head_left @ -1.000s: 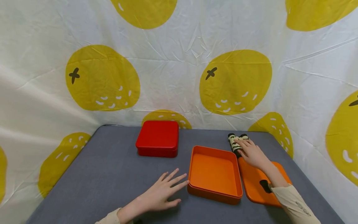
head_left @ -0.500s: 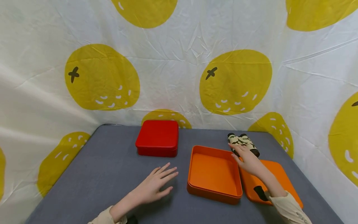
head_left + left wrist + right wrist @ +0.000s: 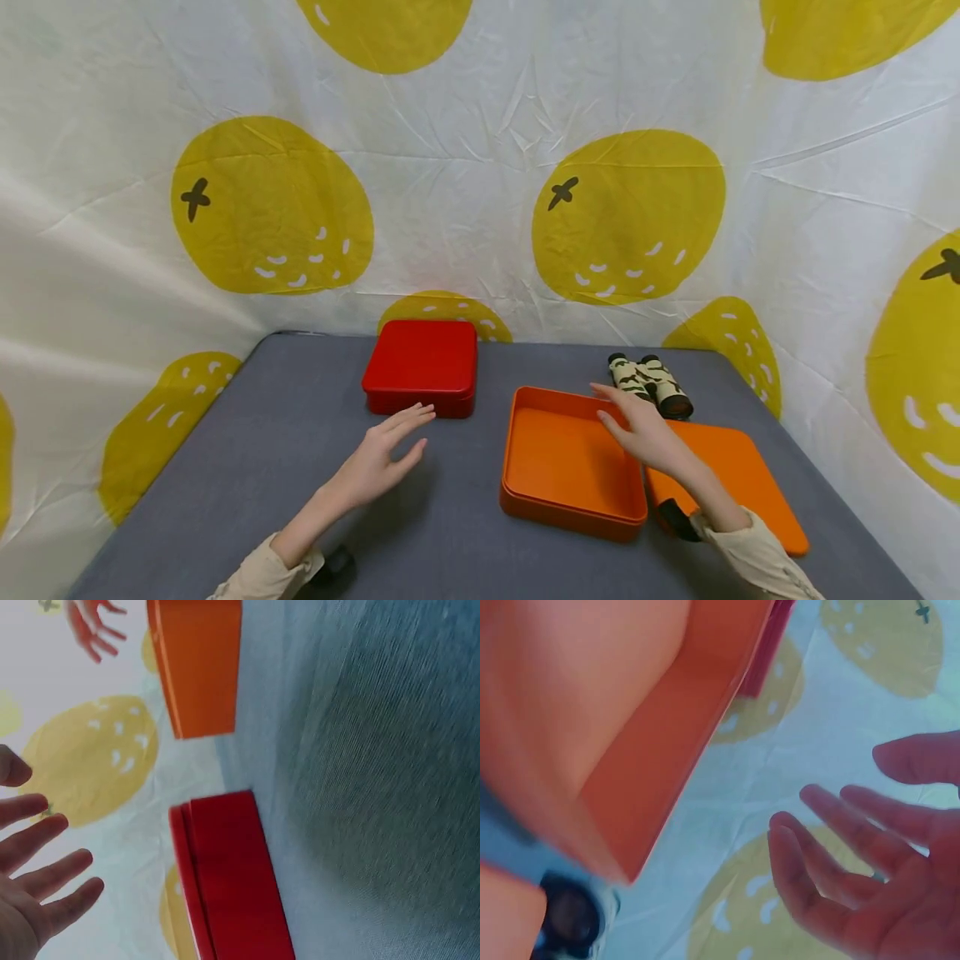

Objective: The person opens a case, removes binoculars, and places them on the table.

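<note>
My left hand (image 3: 375,460) hovers over the table in front of the closed red box (image 3: 422,367), fingers loosely extended and holding nothing. In the left wrist view the left hand (image 3: 45,870) appears beside the red box (image 3: 236,877), apart from it. Above the right side of the open orange box (image 3: 573,467) my right hand (image 3: 643,432) is held with relaxed fingers and nothing in them. Camouflage-patterned binoculars (image 3: 663,387) lie behind that hand. An orange lid (image 3: 738,475) lies right of the box, partly hidden by the right forearm.
The grey table (image 3: 247,467) reaches back to a white curtain (image 3: 450,217) printed with yellow fruit. A black band (image 3: 677,521) sits at the right wrist, another black piece (image 3: 336,567) at the left wrist.
My right hand has come off the binoculars and moved left, over the orange box's edge. My left hand has moved left and away from the orange box, toward the red one.
</note>
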The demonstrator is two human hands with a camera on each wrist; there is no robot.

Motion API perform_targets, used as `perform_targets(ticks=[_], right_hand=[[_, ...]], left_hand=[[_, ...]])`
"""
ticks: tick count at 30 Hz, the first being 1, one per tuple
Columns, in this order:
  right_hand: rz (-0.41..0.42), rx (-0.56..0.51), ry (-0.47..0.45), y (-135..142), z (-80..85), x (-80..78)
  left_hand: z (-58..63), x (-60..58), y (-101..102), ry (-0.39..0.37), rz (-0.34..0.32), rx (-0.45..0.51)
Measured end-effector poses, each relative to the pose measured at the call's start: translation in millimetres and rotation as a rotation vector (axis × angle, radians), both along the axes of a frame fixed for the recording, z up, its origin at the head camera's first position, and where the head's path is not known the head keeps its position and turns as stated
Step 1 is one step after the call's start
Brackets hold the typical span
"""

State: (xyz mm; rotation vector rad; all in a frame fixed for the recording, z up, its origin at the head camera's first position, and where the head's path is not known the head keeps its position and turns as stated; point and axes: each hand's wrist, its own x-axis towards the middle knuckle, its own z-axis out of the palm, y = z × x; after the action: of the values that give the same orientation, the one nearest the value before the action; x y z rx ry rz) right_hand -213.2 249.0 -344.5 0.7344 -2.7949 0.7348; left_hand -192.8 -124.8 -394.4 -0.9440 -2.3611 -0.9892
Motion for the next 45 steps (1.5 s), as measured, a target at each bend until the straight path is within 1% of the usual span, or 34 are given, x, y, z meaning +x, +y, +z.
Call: perform_targets(ticks=[4, 6, 7, 8, 10, 12, 13, 16, 18, 21, 24, 29, 33, 37, 43, 45], right_hand=[[0.004, -0.045, -0.057, -10.4, 2.8, 0.3], [0.003, -0.064, -0.084, -15.0, 4.4, 0.7], [0.002, -0.073, -0.097, -17.1, 5.3, 0.8], [-0.001, -0.087, -0.113, -19.0, 6.4, 0.7], [0.0, -0.131, -0.173, -22.0, 8.1, -0.3], [0.007, -0.197, -0.262, -24.5, 9.8, -2.0], [0.017, -0.236, -0.315, -25.7, 10.8, -3.0], [0.064, -0.358, -0.48, -29.2, 13.3, -6.9], [0.096, -0.426, -0.58, -32.0, 14.6, -9.8], [0.146, -0.498, -0.701, -37.0, 15.9, -14.2], [0.165, -0.543, -0.79, -43.7, 17.6, -17.7], [0.159, -0.598, -0.877, -56.2, 21.2, -21.4], [0.13, -0.652, -0.945, -68.3, 20.0, -25.1], [0.07, -0.707, -1.005, -81.3, 16.0, -29.4], [-0.011, -0.769, -1.064, -99.8, 11.4, -38.9], [-0.036, -0.795, -1.078, -104.8, 10.3, -42.6]], left_hand=[[2.0, -8.3, -8.1, 0.014, 0.053, 0.143], [4.8, -11.1, -11.3, 0.001, 0.069, 0.223], [7.6, -11.6, -12.3, -0.019, 0.074, 0.265], [11.4, -11.4, -13.3, -0.051, 0.077, 0.306], [18.5, -11.1, -15.3, -0.137, 0.08, 0.383], [24.9, -11.3, -17.7, -0.231, 0.087, 0.443], [25.7, -12.9, -19.7, -0.264, 0.091, 0.46], [21.9, -21.5, -27.2, -0.346, 0.09, 0.528], [17.0, -28.2, -32.1, -0.385, 0.078, 0.576], [13.3, -34.5, -37.1, -0.46, 0.058, 0.667], [12.1, -38.3, -40.8, -0.524, 0.036, 0.735], [15.9, -40.3, -46.5, -0.668, 0.04, 0.834], [18.4, -41.7, -51.8, -0.777, 0.051, 0.92], [18.0, -43.4, -55.0, -0.834, 0.079, 0.981], [18.0, -48.9, -58.9, -0.936, 0.121, 1.142], [17.3, -51.8, -60.6, -0.975, 0.143, 1.174]])
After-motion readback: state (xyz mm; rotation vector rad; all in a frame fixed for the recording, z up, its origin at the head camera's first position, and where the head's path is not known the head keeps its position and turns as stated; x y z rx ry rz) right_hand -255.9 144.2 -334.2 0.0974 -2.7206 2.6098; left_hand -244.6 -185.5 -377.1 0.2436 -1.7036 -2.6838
